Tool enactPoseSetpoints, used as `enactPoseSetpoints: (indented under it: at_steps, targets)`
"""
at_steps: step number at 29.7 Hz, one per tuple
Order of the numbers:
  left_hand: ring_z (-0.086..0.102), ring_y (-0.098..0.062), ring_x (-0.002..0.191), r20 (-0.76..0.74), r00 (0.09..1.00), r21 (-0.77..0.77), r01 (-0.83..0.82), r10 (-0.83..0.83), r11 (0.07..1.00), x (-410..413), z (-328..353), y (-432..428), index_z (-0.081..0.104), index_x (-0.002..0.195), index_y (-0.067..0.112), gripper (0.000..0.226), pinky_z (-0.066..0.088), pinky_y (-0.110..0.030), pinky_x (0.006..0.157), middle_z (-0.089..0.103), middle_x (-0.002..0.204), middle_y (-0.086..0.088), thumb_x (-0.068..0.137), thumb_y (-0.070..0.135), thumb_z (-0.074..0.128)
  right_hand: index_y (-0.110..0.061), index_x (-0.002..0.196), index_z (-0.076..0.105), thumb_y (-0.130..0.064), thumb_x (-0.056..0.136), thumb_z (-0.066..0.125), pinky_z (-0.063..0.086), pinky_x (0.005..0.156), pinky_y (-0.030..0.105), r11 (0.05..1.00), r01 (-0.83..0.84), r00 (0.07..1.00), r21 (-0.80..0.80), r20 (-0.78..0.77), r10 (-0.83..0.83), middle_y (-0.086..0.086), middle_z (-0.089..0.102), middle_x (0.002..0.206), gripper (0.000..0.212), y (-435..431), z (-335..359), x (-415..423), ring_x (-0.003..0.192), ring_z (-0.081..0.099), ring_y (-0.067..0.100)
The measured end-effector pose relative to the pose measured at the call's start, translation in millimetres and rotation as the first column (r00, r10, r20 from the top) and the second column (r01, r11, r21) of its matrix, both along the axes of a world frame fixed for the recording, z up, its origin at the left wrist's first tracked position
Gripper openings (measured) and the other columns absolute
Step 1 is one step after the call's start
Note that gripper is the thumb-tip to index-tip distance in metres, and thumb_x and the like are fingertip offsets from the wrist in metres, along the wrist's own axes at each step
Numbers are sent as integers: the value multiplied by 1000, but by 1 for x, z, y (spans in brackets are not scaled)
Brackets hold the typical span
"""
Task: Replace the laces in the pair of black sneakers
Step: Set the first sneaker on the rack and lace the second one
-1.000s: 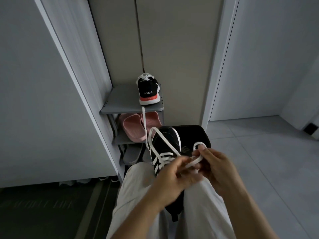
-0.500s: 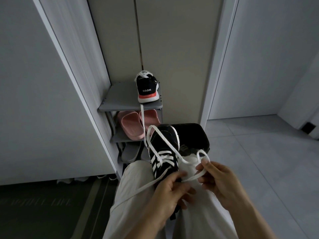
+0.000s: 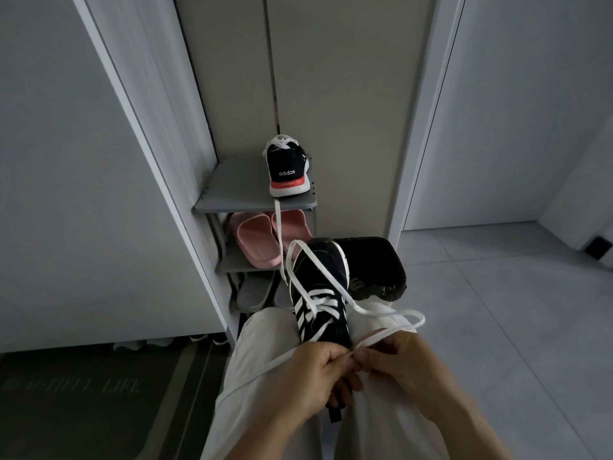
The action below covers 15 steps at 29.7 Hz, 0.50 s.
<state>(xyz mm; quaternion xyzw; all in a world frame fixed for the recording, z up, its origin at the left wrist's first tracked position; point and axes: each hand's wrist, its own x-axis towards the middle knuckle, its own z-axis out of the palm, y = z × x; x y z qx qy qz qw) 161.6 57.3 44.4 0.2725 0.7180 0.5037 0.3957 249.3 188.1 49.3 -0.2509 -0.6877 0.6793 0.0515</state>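
Grey floor tiles (image 3: 497, 310) and pale walls surround a narrow alcove holding a grey tiered shoe rack (image 3: 238, 180). On its top shelf stands a black sneaker with a red-and-white heel (image 3: 288, 171), heel outward, one white lace end hanging over the shelf edge past a pair of pink rubber slides (image 3: 265, 237) below. The second black sneaker with white side stripes (image 3: 320, 293) rests between the person's knees on light trousers (image 3: 258, 353), toe pointing away, in front of a black bag-lined bin (image 3: 371, 263). A flat white woven lace (image 3: 381, 312) crosses its upper eyelets and loops loosely to the right. The left hand (image 3: 311, 376) and right hand (image 3: 404, 363) meet just below the shoe's heel, fingers closed, both pinching the lace where thumb and forefinger tips touch. Judgement: the lace is light, limp and likely to slip or twist, so it is best held near its end between fingertips; the shoe is light but unsteady on the lap and needs bracing at the heel. Lacing on this shoe appears nearly complete.
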Motion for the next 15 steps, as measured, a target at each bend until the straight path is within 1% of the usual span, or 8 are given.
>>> enactPoseSetpoints:
  at_steps: [2, 4, 6, 8, 10, 11, 13, 15]
  targets:
    - [56, -10, 50, -16, 1000, -24, 20, -21, 999, -2, -1, 0, 60, 75, 17, 25, 41, -22, 49, 64, 62, 4, 96, 14, 48, -4, 69, 71, -7, 80, 68, 46, 59, 20, 1000, -10, 1000, 24, 18, 9, 9, 70, 67, 13, 0, -5, -1, 60, 59, 10]
    - [56, -10, 49, -26, 1000, -36, 1, -2, 999, -3, -3, 0, 61, 76, 18, 23, 41, -21, 46, 63, 61, 5, 95, 12, 49, -6, 69, 71, -13, 79, 70, 46, 60, 23, 996, 40, 998, 78, 48, -44, 7, 69, 66, 12, 0, -9, -3, 59, 59, 11]
    - [56, -8, 49, -65, 993, -49, -105, 101, 993, -6, -10, 0, 62, 79, 20, 20, 41, -21, 44, 63, 63, 5, 93, 9, 52, -10, 63, 67, -16, 78, 71, 46, 58, 24, 972, 163, 983, 170, 55, -175, 3, 66, 58, 17, 1, -14, -8, 53, 57, 8]
    - [58, -7, 53, -131, 968, -67, -224, 213, 972, -7, -17, 0, 60, 86, 22, 17, 43, -23, 46, 64, 68, 5, 92, 9, 52, -14, 56, 61, -18, 78, 70, 47, 58, 30, 928, 257, 960, 269, 38, -277, 3, 64, 54, 25, 1, -17, -16, 48, 56, 9]
    - [59, -5, 54, -188, 948, -56, -273, 258, 960, -4, -19, 1, 57, 91, 25, 17, 45, -22, 48, 65, 73, 3, 94, 10, 49, -16, 52, 58, -20, 77, 68, 50, 59, 35, 895, 289, 949, 341, 23, -315, 3, 64, 52, 27, 1, -20, -23, 47, 56, 10]
    - [58, -4, 52, -202, 942, -42, -283, 269, 958, -2, -19, 3, 56, 94, 27, 19, 46, -21, 48, 65, 73, 2, 95, 11, 47, -16, 52, 58, -20, 78, 68, 51, 60, 37, 886, 289, 948, 363, 16, -316, 2, 62, 51, 27, 0, -21, -25, 48, 56, 11]
    - [53, -6, 44, -158, 940, -13, -309, 303, 951, 1, -16, 7, 53, 96, 35, 26, 43, -20, 47, 64, 67, 2, 96, 11, 44, -18, 55, 57, -19, 79, 66, 50, 58, 35, 877, 284, 949, 389, 14, -314, 1, 59, 49, 26, -3, -23, -29, 49, 55, 11]
    - [50, -10, 44, -37, 935, 14, -353, 353, 935, 4, -13, 11, 53, 90, 42, 36, 42, -21, 47, 62, 60, 1, 97, 9, 42, -16, 57, 57, -17, 80, 66, 46, 54, 26, 863, 288, 948, 415, 2, -317, -3, 56, 51, 24, -5, -24, -31, 50, 53, 9]
